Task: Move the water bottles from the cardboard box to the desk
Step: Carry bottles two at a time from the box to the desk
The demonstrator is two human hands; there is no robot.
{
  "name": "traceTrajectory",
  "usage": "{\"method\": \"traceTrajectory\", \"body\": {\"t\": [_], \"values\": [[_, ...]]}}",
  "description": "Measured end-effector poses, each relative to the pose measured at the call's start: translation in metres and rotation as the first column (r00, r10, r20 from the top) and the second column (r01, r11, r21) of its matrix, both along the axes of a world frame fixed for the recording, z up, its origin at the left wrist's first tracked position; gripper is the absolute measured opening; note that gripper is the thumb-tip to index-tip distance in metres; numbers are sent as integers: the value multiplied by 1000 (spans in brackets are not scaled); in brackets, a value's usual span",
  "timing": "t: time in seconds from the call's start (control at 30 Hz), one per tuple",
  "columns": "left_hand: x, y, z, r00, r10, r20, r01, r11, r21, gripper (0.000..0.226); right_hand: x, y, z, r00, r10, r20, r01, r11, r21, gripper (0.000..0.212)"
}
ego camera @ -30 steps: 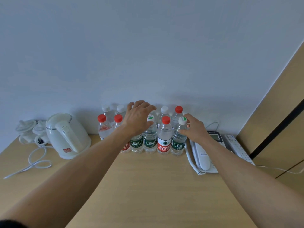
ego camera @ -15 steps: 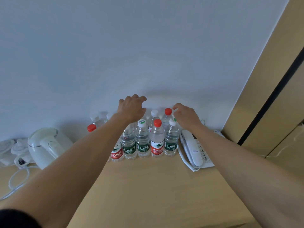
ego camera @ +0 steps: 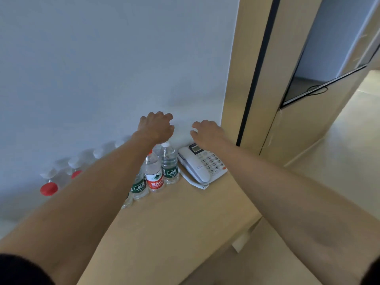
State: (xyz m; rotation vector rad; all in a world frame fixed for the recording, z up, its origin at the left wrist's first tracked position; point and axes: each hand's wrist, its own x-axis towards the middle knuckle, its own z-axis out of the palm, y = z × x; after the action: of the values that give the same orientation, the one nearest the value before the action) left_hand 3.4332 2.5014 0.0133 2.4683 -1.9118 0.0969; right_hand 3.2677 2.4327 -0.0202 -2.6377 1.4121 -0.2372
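Both hands are gripping nothing: left hand (ego camera: 156, 126) and right hand (ego camera: 207, 132) are hovering with loosely curled fingers above the bottles (ego camera: 162, 171). Bottles are standing upright in rows left of the phone (ego camera: 202, 164), against the wall, probably to keep the desk (ego camera: 185, 219) front free.

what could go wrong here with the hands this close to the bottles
The left forearm crosses low over the packed water bottles, so pulling it back carelessly might topple several like dominoes. The right hand hovers above the telephone, whose coiled cord lies right beside the end bottle; a snag there could drag it over.
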Motion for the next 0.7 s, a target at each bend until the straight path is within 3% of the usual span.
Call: {"method": "traceTrajectory", "body": {"t": [0.2,0.37,0.7], "values": [[-76,-29,-13,981,-193,-2,193,981,22,46,-78,8,-2,979,-183,-89,188,981,47,41],[-140,-39,-17,945,-327,-6,327,945,3,45,-144,17,-1,940,-337,-58,341,936,87,28],[-291,-44,-28,878,-471,-85,475,879,43,35,-301,34,-28,867,-498,-15,497,864,82,39]]}}
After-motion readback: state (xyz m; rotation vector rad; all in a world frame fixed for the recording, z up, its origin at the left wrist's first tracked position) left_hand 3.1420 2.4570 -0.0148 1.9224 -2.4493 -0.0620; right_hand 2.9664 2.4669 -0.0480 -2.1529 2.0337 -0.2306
